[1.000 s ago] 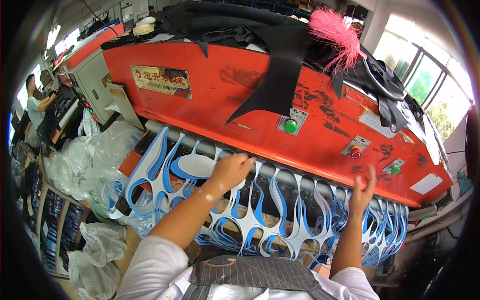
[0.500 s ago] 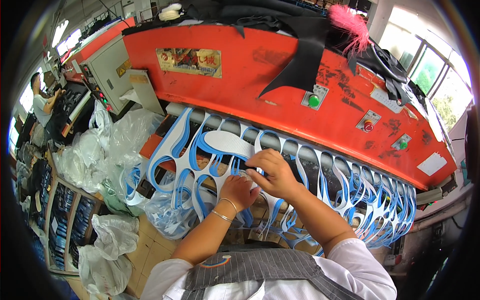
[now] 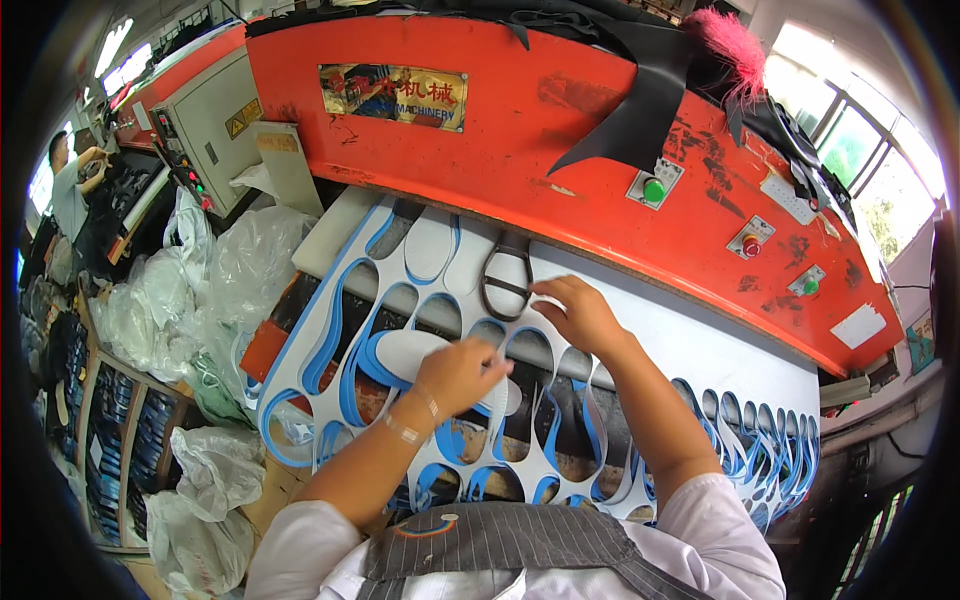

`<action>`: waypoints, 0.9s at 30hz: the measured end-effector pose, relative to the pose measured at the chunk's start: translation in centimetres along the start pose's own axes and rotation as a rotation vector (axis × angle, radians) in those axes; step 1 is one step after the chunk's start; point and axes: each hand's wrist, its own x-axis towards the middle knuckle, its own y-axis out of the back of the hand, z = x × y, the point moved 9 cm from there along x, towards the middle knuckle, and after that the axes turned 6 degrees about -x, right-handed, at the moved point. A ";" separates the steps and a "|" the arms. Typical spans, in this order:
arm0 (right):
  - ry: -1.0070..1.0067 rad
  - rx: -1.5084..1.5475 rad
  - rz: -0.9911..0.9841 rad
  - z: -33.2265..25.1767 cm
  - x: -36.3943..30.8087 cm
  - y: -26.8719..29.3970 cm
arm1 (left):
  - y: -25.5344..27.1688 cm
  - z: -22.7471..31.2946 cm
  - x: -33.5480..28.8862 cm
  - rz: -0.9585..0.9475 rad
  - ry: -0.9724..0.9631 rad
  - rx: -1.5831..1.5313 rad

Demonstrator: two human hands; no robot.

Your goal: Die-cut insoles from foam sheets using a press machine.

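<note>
Factory workshop: big red press (image 3: 600, 150) with push buttons (image 3: 654, 190), punched-out sheet (image 3: 440, 400), bagged offcuts (image 3: 200, 300), another worker (image 3: 70, 190) at machine.

A rectangular gold nameplate (image 3: 393, 97) sits far left on the red machine front, a yellow triangular warning sticker (image 3: 243, 118) marks the grey control cabinet further left, a blank white label (image 3: 858, 326) sticks at right, and clear plastic bags (image 3: 190, 290) crowd the left.
</note>
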 end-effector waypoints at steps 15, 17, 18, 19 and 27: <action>0.169 -0.421 -1.035 -4.5 6.1 -15.7 | -0.6 -4.7 -3.2 0.254 -0.413 -0.011; 0.181 -0.392 -1.058 -4.3 6.0 -16.3 | -0.7 -4.6 -3.2 0.263 -0.411 -0.044; 0.175 -0.385 -1.058 -4.1 6.5 -16.6 | -0.4 -4.8 -3.4 0.277 -0.401 -0.067; 0.164 -0.359 -1.109 -3.4 6.7 -16.6 | -0.6 -4.5 -3.0 0.267 -0.408 -0.075; 0.307 -0.582 -0.779 -5.1 8.5 -17.3 | 1.0 -4.7 -2.4 0.383 -0.441 -0.122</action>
